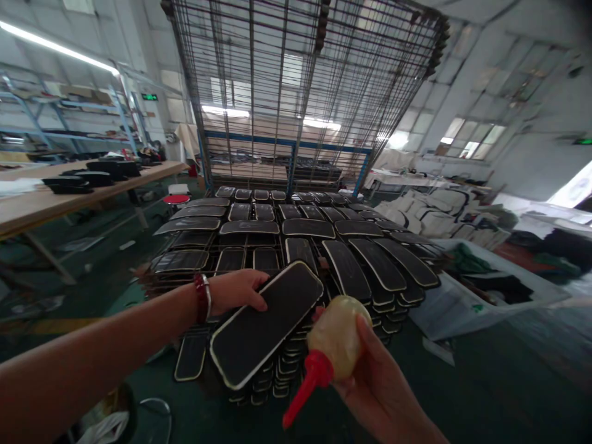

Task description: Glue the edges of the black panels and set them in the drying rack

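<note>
My left hand (pixel 243 291) grips a long black panel (pixel 271 324) with rounded corners by its far-left edge, thumb on top. A pale yellowish line runs around the panel's rim. In my right hand (pixel 370 382) is a squeeze bottle (pixel 340 333), a cloudy yellowish bulb with a red nozzle (pixel 303 388) that points down and to the left. The nozzle is apart from the panel, to the right of its near end. Beneath and beyond lie many similar black panels (pixel 349 268) on stacked wire racks. The fingers under the held panel are hidden.
Raised wire racks (pixel 296 80) tilt up behind the panels. A wooden workbench (pixel 157 176) with black pieces stands at left, near a red-topped stool (pixel 176 199). At right are a whitish bin (pixel 444 314) holding dark and green cloth, and piled white pieces (pixel 439 213).
</note>
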`<action>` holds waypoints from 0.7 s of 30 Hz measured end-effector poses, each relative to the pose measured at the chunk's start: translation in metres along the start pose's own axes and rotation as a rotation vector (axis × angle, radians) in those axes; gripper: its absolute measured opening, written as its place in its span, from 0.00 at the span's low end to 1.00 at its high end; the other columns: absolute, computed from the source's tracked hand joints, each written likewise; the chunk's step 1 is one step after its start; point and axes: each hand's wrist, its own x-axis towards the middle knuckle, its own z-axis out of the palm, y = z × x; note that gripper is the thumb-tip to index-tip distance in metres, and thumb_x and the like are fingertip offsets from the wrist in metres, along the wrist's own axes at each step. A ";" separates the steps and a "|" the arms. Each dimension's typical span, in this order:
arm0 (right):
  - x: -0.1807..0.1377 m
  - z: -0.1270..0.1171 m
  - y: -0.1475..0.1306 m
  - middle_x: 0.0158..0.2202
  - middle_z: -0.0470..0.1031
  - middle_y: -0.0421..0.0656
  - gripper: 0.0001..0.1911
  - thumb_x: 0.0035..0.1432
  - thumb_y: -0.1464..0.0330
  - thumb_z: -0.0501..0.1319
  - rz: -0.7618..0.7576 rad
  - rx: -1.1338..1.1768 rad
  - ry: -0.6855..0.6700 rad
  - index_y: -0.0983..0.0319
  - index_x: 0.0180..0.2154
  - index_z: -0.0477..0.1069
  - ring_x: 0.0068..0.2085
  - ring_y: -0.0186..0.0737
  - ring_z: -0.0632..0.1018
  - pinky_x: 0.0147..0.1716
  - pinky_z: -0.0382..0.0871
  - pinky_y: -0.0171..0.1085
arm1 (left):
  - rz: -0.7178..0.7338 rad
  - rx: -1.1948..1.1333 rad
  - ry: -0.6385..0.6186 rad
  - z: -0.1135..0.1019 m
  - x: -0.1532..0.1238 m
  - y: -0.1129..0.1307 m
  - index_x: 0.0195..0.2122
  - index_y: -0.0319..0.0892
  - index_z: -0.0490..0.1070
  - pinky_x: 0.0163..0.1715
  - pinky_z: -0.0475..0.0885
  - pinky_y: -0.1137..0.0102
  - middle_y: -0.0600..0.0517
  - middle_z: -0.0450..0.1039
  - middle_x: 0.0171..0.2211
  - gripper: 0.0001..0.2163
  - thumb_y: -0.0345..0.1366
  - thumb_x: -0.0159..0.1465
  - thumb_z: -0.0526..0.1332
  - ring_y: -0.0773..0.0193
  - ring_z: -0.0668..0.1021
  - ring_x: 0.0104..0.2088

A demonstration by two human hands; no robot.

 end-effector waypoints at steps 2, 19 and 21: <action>-0.001 0.001 -0.014 0.54 0.75 0.62 0.35 0.52 0.63 0.81 -0.111 -0.030 0.011 0.70 0.56 0.71 0.43 0.54 0.83 0.19 0.75 0.28 | 0.021 -0.003 -0.014 -0.004 -0.003 -0.005 0.35 0.41 0.80 0.33 0.81 0.62 0.44 0.84 0.32 0.13 0.22 0.48 0.66 0.50 0.86 0.33; 0.016 0.038 -0.095 0.31 0.76 0.46 0.19 0.53 0.56 0.78 -0.737 -0.683 -0.042 0.63 0.37 0.79 0.28 0.42 0.77 0.16 0.73 0.29 | -0.006 -0.062 -0.323 -0.028 -0.019 -0.033 0.60 0.43 0.73 0.49 0.79 0.58 0.43 0.83 0.49 0.27 0.27 0.57 0.68 0.45 0.84 0.48; 0.016 0.040 -0.095 0.32 0.76 0.45 0.18 0.55 0.57 0.77 -0.738 -0.726 -0.080 0.62 0.38 0.79 0.27 0.41 0.77 0.16 0.73 0.29 | -0.011 -0.056 -0.343 -0.029 -0.020 -0.033 0.59 0.44 0.74 0.51 0.77 0.57 0.43 0.83 0.49 0.26 0.28 0.58 0.68 0.45 0.83 0.50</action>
